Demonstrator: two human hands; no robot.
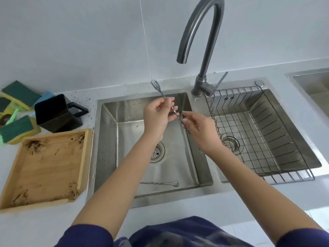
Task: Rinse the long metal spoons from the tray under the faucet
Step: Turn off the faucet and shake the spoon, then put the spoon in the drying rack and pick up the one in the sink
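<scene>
Both arms reach forward, bare from the elbows down, with dark blue sleeves pushed up near the elbows. The two hands meet close together in the middle, held up in the air. The left hand (pixel 157 114) has its palm turned toward the right, and its fingers and thumb curl round a thin twisted metal spoon (pixel 173 110). The right hand (pixel 201 128) is a bit lower, its back facing up, and its fingertips pinch the same spoon further down.
</scene>
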